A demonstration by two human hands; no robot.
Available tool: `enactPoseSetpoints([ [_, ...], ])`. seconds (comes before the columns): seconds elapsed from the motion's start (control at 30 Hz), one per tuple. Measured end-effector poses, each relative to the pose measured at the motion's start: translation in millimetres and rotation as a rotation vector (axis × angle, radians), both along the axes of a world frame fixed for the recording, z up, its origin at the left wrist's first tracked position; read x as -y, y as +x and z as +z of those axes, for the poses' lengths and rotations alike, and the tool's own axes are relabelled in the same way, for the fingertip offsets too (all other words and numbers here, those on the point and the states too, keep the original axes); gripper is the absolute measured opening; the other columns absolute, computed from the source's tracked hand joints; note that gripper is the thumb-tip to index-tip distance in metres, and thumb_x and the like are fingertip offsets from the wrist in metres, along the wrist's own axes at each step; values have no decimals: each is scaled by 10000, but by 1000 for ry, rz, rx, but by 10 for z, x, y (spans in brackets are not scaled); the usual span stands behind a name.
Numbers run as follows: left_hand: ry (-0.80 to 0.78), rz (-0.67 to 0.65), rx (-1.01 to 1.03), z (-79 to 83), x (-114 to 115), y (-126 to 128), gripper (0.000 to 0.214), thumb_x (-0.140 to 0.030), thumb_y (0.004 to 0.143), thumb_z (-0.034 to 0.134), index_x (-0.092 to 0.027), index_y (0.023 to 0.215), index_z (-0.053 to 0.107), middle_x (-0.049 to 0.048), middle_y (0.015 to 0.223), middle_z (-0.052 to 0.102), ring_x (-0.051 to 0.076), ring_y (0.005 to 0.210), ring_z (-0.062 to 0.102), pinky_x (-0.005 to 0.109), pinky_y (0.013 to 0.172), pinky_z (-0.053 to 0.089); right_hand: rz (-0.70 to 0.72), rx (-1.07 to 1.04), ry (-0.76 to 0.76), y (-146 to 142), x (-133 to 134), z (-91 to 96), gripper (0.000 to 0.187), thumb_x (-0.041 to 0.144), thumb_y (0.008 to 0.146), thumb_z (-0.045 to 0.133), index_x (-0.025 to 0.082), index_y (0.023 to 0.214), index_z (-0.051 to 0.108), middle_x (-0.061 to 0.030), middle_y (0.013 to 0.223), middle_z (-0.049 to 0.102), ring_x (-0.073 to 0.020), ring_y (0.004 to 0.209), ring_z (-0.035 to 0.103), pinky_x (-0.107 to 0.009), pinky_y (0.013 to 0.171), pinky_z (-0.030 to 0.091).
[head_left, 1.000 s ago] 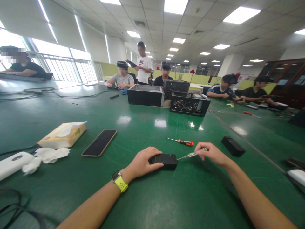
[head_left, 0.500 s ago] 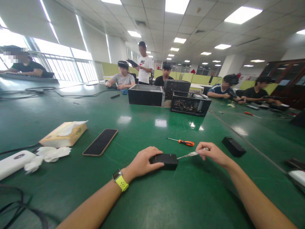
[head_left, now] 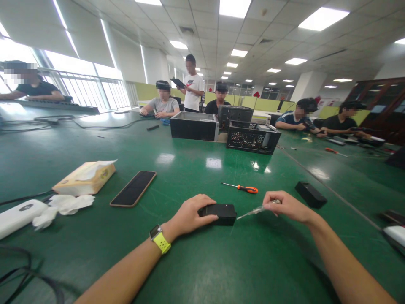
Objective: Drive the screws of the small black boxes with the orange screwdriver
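My left hand is closed around the left end of a small black rectangular box lying on the green table. My thumb rests along its near side, and the fingers cover part of its top. In my right hand is a slim screwdriver with a clear handle, gripped between thumb and fingers. Its tip points left, close to the box's right end near the lower corner; whether it touches I cannot tell. Just beyond lies an orange and black screwdriver.
A second black box lies to the right. On the left are a phone, a tissue pack, crumpled tissues and a white device. Open computer cases stand farther back, with several people around the table.
My right hand has shifted slightly right, and the screwdriver tip has dropped from the box's end face toward its lower right corner. My left hand and the box have stayed put.
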State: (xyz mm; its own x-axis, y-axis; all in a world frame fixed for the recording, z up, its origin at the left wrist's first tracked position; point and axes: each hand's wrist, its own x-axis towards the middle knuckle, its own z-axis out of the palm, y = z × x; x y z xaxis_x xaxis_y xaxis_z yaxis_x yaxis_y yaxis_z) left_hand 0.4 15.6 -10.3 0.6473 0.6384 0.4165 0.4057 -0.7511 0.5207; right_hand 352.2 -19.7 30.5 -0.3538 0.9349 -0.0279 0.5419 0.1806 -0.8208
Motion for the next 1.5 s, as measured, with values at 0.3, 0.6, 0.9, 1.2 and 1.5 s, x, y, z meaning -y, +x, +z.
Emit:
enactPoseSetpoints([
  [0.3, -1, -5, 9, -12, -8, 1, 367, -415, 861, 694, -186, 1145, 655, 92, 1119, 687, 247, 1010, 639, 390, 906, 507, 18, -44, -51, 36, -17, -21, 362, 523, 836, 624, 167, 770, 612, 26, 584, 521, -124, 536, 501, -260, 534, 401],
  [0.6, 4, -7, 6, -33, -15, -4, 355, -409, 862, 694, -194, 1142, 655, 90, 1121, 689, 245, 1014, 639, 382, 909, 505, 31, -9, -79, -47, -66, -140, 374, 542, 841, 613, 169, 811, 615, 33, 603, 522, -114, 529, 489, -246, 517, 395],
  [0.9, 4, 4, 13, -18, -12, -12, 351, -408, 858, 697, -194, 1131, 648, 80, 1073, 692, 239, 961, 642, 373, 872, 506, 94, 67, -84, -272, -65, -292, 291, 464, 847, 624, 175, 832, 649, 2, 683, 618, -127, 577, 517, -249, 544, 415],
  [1.2, -5, -1, 16, -10, -16, -5, 346, -396, 849, 708, -191, 1120, 645, 78, 1071, 688, 238, 960, 638, 365, 865, 497, 72, 123, 67, -278, -21, -164, 279, 444, 838, 656, 170, 840, 706, 8, 671, 583, -136, 623, 488, -257, 590, 361],
  [1.5, 21, 23, 88, -3, 6, -21, 358, -360, 827, 734, -175, 1117, 633, 73, 1066, 678, 231, 948, 634, 355, 850, 499, 126, 145, 94, -566, -17, -301, 251, 396, 862, 629, 169, 870, 736, -22, 788, 675, -159, 722, 575, -262, 664, 418],
])
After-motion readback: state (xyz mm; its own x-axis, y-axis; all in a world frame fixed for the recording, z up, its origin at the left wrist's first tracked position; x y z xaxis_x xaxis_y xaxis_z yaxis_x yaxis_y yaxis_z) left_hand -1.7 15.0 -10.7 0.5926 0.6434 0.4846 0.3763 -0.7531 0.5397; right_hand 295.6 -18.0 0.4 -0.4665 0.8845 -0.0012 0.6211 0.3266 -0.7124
